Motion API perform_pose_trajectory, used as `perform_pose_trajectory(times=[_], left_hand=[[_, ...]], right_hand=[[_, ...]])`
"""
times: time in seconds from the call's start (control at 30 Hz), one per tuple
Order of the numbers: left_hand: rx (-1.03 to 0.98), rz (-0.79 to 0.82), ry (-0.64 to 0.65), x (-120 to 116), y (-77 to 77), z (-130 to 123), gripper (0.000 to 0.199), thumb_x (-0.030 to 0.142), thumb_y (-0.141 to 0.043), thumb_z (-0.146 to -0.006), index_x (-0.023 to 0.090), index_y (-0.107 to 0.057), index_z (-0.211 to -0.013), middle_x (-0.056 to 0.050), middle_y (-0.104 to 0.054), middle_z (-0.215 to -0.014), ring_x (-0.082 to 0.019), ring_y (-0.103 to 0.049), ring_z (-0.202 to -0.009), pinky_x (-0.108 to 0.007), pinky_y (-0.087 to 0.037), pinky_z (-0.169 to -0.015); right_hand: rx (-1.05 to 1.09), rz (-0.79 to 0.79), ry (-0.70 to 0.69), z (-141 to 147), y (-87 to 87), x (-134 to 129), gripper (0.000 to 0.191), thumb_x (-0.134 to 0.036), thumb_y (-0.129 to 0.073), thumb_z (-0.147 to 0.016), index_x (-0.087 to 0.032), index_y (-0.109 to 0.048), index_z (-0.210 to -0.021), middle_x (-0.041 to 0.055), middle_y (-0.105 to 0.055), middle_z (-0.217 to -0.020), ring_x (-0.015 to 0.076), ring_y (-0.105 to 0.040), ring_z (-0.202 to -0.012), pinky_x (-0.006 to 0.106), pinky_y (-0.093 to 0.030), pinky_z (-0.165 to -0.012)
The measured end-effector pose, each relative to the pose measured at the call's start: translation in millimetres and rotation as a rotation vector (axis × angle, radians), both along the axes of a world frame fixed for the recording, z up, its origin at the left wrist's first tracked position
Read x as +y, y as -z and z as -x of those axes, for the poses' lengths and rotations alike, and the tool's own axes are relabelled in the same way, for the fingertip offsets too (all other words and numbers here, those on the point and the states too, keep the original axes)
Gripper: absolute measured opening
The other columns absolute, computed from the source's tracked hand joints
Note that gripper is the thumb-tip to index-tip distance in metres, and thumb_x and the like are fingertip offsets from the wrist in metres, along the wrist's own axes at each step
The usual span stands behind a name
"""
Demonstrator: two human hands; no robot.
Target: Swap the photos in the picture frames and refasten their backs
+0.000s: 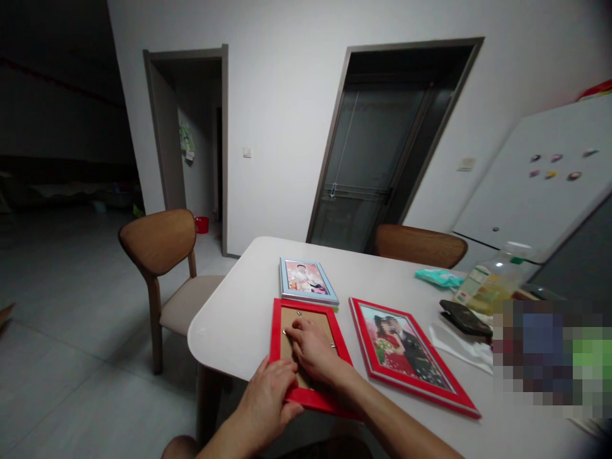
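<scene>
A red picture frame [276, 328] lies face down at the table's near edge, its brown backing board [290, 317] showing. My left hand [273, 390] is closed on its lower left corner, the thumb along the bottom rail. Over the backing, my right hand [313, 350] has its fingers curled together, fingertips pressed at a small metal tab [284, 331] on the left side. Another metal tab [299, 313] sits near the top, and one more [333, 345] on the right. My right hand and forearm hide part of the board and the frame's lower right side.
Beyond it lies a light blue framed photo [308, 280]; to the right, a red framed photo [401, 350]. Farther right are a dark wallet-like item [466, 319], a plastic bottle [492, 277] and a teal packet [438, 278]. Wooden chairs stand left [160, 245] and behind [421, 245].
</scene>
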State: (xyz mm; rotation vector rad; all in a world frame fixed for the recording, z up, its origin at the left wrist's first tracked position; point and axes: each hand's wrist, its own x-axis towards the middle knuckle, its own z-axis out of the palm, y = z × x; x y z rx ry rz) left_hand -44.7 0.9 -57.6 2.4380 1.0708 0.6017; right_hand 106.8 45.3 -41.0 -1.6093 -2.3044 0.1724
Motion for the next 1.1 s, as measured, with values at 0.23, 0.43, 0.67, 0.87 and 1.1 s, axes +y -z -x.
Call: perform_pose_trajectory(times=[0.23,0.43,0.67,0.87,1.1], left_hand=[[-0.024,0.025,0.000,-1,-1.7,3,0.028,0.023,-0.062,-0.066,0.020,-0.055,-0.093,-0.004,-0.052,-0.116,-0.018,-0.043,-0.108,-0.036,-0.023,-0.098],[-0.051,0.010,0.002,-3,-2.9,5,0.025,0.020,-0.065,-0.062,0.019,-0.056,-0.085,-0.003,-0.055,-0.111,-0.017,-0.047,-0.103,-0.035,-0.024,-0.097],[-0.004,0.072,-0.029,-4,-4.5,0,0.046,0.015,-0.066,-0.057,0.014,-0.052,-0.101,-0.010,-0.052,-0.115,-0.022,-0.042,-0.110,-0.039,-0.024,-0.099],[0.099,0.075,-0.057,-3,-4.4,-2,0.061,0.015,-0.067,-0.054,0.013,-0.046,-0.111,-0.014,-0.050,-0.117,-0.027,-0.042,-0.110,-0.048,-0.021,-0.099],[0.183,0.029,0.018,5,8.5,-12,0.038,0.015,-0.057,-0.063,0.013,-0.052,-0.100,-0.016,-0.044,-0.122,-0.027,-0.035,-0.115,-0.046,-0.020,-0.099]], right_hand=[[-0.034,-0.052,-0.075,3,7.6,0,0.023,-0.016,-0.039,-0.076,-0.021,-0.059,-0.086,0.0041,-0.054,-0.092,0.0157,-0.044,-0.088,0.027,-0.031,-0.076],[0.083,-0.049,0.183,-11,11.1,28,0.025,-0.026,-0.038,-0.078,-0.019,-0.060,-0.090,0.0052,-0.060,-0.088,0.0148,-0.052,-0.081,0.024,-0.034,-0.069],[0.137,-0.022,0.469,-27,23.6,71,0.022,-0.034,-0.046,-0.072,-0.016,-0.059,-0.071,0.0080,-0.062,-0.071,0.0191,-0.055,-0.069,0.026,-0.032,-0.057],[0.259,-0.039,0.479,-26,18.5,71,0.021,-0.033,-0.045,-0.072,-0.015,-0.057,-0.068,0.0073,-0.062,-0.069,0.0173,-0.054,-0.066,0.026,-0.034,-0.058],[0.665,-0.014,0.347,-62,-0.3,31,0.033,-0.044,-0.037,-0.075,-0.016,-0.056,-0.073,0.0025,-0.060,-0.068,0.0144,-0.054,-0.062,0.023,-0.040,-0.054]])
